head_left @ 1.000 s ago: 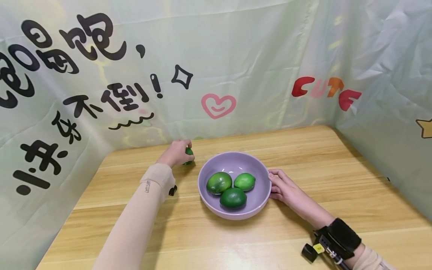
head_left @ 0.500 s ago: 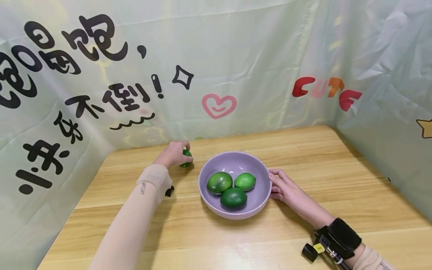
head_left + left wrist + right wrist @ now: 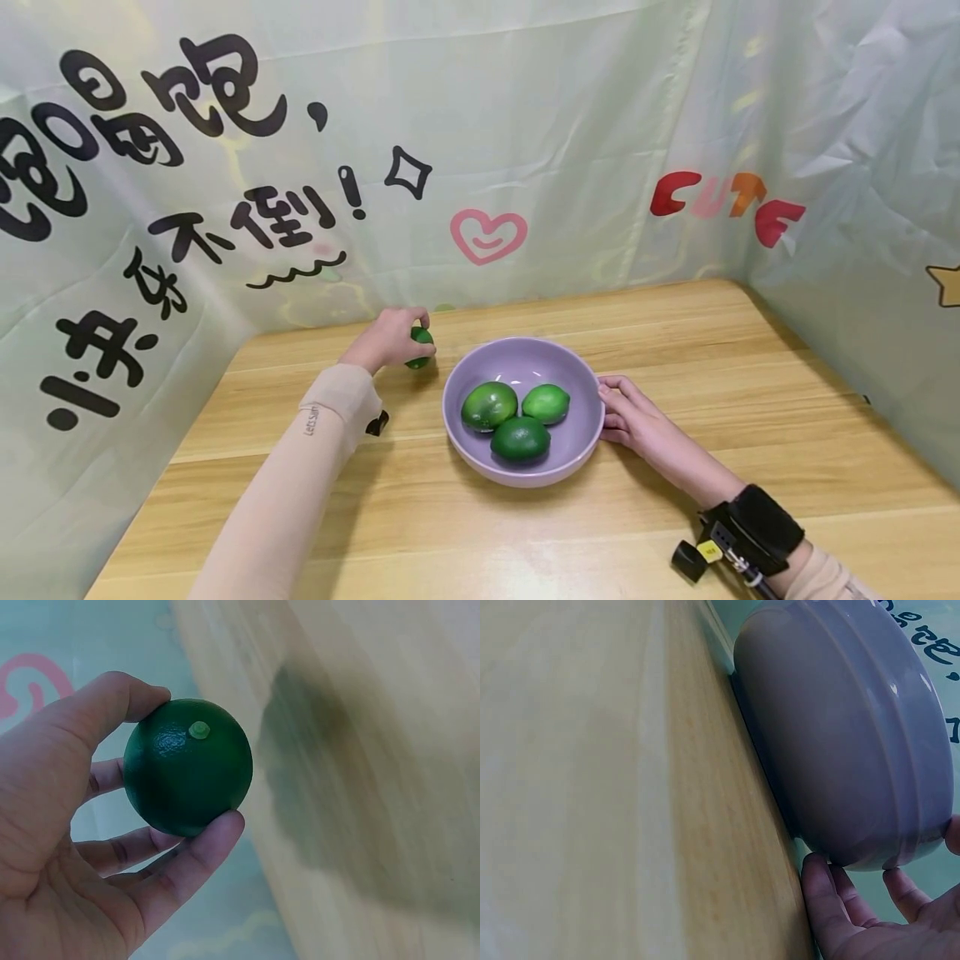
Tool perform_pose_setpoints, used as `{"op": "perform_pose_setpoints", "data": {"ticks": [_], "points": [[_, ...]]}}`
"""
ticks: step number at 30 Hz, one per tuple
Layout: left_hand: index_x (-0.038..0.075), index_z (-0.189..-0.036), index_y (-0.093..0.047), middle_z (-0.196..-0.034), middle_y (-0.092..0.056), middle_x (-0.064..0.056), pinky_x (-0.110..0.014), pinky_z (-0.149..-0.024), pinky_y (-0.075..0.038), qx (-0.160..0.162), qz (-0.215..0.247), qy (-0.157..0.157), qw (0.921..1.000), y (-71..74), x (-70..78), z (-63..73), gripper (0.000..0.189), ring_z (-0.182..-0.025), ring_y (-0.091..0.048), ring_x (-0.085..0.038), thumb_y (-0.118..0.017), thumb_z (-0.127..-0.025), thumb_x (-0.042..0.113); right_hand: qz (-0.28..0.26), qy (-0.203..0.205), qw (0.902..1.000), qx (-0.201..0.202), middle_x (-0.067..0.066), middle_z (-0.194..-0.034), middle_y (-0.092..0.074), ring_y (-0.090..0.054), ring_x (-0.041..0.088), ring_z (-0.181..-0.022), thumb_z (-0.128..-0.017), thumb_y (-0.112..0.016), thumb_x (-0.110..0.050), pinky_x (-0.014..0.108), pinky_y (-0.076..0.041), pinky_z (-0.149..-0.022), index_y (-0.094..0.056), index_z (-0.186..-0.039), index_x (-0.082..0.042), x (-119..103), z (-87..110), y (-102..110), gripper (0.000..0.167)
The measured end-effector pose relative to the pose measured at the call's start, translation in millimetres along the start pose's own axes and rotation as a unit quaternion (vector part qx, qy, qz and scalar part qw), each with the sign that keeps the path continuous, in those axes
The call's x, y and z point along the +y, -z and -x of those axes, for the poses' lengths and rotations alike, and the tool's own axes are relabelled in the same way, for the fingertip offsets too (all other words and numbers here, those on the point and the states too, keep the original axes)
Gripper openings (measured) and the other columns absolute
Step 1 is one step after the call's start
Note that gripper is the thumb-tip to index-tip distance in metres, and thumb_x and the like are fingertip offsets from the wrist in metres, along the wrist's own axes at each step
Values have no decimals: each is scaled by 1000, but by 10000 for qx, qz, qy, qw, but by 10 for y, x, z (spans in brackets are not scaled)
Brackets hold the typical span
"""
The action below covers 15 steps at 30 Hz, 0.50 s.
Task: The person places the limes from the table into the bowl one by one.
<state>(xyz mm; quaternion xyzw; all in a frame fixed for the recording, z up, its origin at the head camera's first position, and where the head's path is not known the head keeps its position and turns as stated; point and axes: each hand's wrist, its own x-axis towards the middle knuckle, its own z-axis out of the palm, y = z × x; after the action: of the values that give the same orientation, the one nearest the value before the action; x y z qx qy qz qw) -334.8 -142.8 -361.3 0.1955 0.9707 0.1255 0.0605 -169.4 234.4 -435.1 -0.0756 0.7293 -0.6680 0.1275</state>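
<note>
At the table's back left, my left hand pinches a dark green lime between thumb and fingers. The left wrist view shows the stem end of that lime, with its shadow on the wood beside it. To its right stands a round lilac bowl. Three green fruits like limes lie in the bowl: a large mottled one, a small bright one and a dark one. My right hand touches the bowl's right side, its fingertips against the outer wall.
The wooden table has a pale printed curtain along its back and both sides. A black camera strap sits on my right wrist, low over the front right of the table.
My left hand and the lime moved a little left, then back right, while the left sleeve shifted left. The right hand, the bowl and its fruits stay in place.
</note>
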Motion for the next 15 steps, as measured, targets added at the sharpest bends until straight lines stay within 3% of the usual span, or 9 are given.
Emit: {"op": "perform_pose_setpoints", "data": {"ticks": [6,15], "points": [[6,-126,-65,-100,-62,-14,-32,-71,-45,149,-77,-256,9995,68,82,21,41,-89,-55,-26,-75,-93,29,1,41,10000,-5,30,-149,-49,-67,7,-113,-118,-35,-39,21,-56,-99,-30,-153,4,14,-8,-1,56],[8,-123,-67,-103,-63,-17,-37,-74,-48,506,-72,-604,9969,194,217,70,40,-95,-55,-29,-77,-90,30,27,33,10000,-21,32,-150,-48,-67,7,-114,-118,-36,-41,21,-56,-99,-30,-153,4,5,-5,7,57]]}}
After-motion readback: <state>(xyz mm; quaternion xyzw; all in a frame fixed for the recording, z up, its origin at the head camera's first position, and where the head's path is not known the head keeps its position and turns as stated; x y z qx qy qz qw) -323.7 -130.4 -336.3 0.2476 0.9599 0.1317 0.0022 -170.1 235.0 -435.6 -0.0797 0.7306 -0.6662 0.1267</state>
